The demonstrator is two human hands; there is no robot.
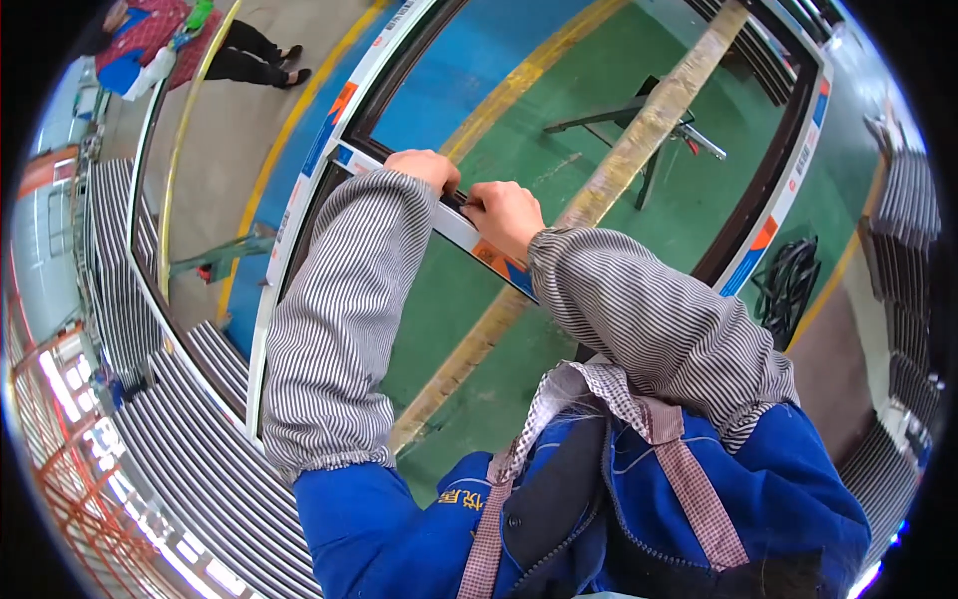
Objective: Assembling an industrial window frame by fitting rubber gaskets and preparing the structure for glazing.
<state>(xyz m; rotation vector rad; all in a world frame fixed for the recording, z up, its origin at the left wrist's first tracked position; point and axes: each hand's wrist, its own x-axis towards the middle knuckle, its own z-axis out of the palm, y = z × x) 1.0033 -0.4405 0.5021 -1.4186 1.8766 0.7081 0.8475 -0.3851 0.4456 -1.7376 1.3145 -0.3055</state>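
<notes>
A large window frame (720, 268) with dark inner edges and pale film with blue and orange patches lies in front of me, joined by a crossbar (479, 250). Both hands are close together over this crossbar. My left hand (424, 170) is curled at its left part, with the fingertips turned down and hidden behind the hand. My right hand (506, 213) is just to the right, thumb and fingers pressed together on a short dark strip (454, 201) in the bar's groove. Striped sleeve covers hide both wrists.
A worn, tape-wrapped beam (629, 140) runs beneath the frame, near a black folding stand (649, 130). Black strips (788, 285) lie coiled on the floor at right. Stacked metal profiles (180, 439) fill the left. Another person (244, 55) stands at the far left beyond a second frame (150, 265).
</notes>
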